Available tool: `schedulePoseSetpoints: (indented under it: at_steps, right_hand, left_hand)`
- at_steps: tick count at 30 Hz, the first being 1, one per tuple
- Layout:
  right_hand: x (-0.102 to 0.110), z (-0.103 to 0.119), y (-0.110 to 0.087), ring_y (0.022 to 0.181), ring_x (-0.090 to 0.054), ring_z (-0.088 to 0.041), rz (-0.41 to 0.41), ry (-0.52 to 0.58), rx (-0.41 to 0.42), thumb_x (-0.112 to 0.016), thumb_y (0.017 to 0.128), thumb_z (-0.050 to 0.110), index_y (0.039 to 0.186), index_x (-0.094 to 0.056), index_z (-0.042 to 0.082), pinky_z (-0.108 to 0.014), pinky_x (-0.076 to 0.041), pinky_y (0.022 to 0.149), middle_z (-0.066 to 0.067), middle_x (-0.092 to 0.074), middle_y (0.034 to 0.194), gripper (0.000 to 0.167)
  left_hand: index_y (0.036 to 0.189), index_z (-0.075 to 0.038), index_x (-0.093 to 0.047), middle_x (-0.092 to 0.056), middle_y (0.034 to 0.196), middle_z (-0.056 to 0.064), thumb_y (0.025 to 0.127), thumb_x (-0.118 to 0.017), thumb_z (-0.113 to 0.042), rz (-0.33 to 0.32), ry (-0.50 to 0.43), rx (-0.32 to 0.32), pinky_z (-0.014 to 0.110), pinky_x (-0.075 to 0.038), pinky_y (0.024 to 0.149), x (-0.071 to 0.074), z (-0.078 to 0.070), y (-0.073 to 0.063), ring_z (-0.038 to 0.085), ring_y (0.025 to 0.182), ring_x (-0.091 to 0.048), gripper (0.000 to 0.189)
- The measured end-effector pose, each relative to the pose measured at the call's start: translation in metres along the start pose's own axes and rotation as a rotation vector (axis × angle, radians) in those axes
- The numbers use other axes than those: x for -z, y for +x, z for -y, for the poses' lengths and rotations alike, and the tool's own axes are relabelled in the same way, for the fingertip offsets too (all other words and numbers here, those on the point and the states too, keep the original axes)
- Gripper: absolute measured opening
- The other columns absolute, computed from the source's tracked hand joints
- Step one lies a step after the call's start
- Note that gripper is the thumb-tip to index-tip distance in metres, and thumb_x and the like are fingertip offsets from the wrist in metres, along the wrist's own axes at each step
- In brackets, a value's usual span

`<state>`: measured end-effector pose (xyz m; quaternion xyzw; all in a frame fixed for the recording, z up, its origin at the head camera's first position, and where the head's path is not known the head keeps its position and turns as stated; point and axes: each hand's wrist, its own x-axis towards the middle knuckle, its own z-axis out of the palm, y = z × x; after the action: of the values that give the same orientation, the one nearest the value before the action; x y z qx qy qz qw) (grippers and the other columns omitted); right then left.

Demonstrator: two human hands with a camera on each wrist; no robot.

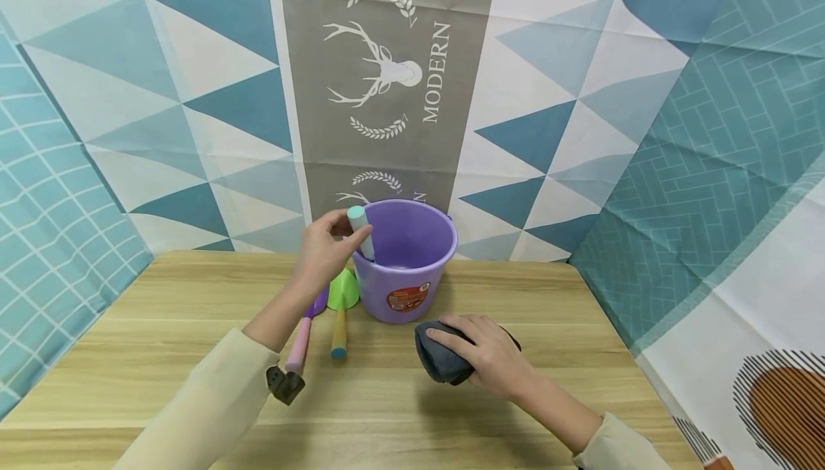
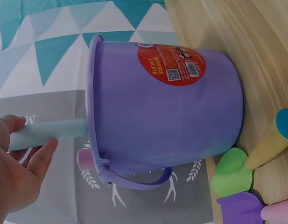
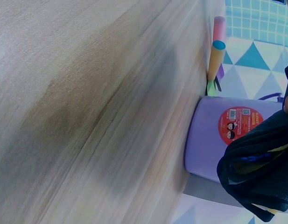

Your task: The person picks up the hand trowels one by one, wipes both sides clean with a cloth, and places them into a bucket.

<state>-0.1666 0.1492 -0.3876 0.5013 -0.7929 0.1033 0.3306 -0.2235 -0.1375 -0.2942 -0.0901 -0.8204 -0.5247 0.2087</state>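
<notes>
My left hand [image 1: 327, 249] pinches a pale blue cylindrical handle [image 1: 362, 235] between thumb and fingers at the left rim of a purple bucket [image 1: 404, 291]. The handle's far end goes behind the rim in the left wrist view, so what it belongs to is hidden. My right hand [image 1: 486, 355] grips a dark, folded cloth [image 1: 440, 359] above the table, in front of the bucket and to its right. In the right wrist view, bits of blue and yellow show among the folds of the cloth [image 3: 256, 172].
Left of the bucket lie a green toy shovel [image 1: 344, 289] with a yellow handle and a purple one [image 1: 318, 304] with a pink handle. A pink cylindrical piece [image 2: 85, 159] shows past the bucket's rim. Patterned sheets [image 1: 548, 61] rise behind the wooden table [image 1: 387, 413].
</notes>
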Motion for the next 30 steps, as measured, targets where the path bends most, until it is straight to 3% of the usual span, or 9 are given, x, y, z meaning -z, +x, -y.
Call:
schedulePoseSetpoints:
  at_steps: [9,16,22,30]
  right_hand:
    - [0.001,0.0,0.001,0.095,-0.06,-0.023,-0.006,-0.012,0.003,-0.086,0.058,0.015,0.128,-0.056,0.018,-0.039,-0.053,0.08,-0.008,-0.059,0.12,0.076]
    - [0.0,0.0,0.0,0.101,-0.06,-0.023,0.011,0.001,0.011,-0.086,0.06,0.016,0.129,-0.055,0.018,-0.039,-0.053,0.081,-0.008,-0.058,0.123,0.077]
    - [0.0,0.0,0.0,0.101,-0.06,-0.023,0.011,0.0,0.009,-0.086,0.06,0.016,0.129,-0.055,0.019,-0.039,-0.053,0.082,-0.008,-0.058,0.123,0.076]
    - [-0.001,0.0,0.0,0.102,-0.06,-0.024,0.005,0.006,0.014,-0.087,0.059,0.019,0.129,-0.055,0.019,-0.039,-0.053,0.083,-0.008,-0.057,0.123,0.077]
  left_hand:
    - [0.106,-0.006,-0.064,-0.066,0.088,0.012,0.084,-0.069,-0.026,-0.009,0.052,0.003,0.026,-0.05,0.069,-0.005,0.007,0.004,0.02,0.081,-0.061,0.031]
    - [0.118,-0.005,-0.057,-0.066,0.098,0.017,0.083,-0.069,-0.019,-0.002,0.054,0.0,0.031,-0.053,0.074,-0.009,0.01,0.007,0.026,0.088,-0.063,0.039]
    - [0.117,-0.005,-0.056,-0.064,0.102,0.017,0.083,-0.069,-0.02,-0.002,0.045,0.036,0.035,-0.054,0.074,-0.012,0.013,0.009,0.027,0.091,-0.063,0.039]
    - [0.114,0.0,-0.06,-0.064,0.103,0.016,0.083,-0.069,-0.022,-0.019,0.062,0.022,0.035,-0.055,0.075,-0.014,0.018,0.011,0.027,0.092,-0.065,0.039]
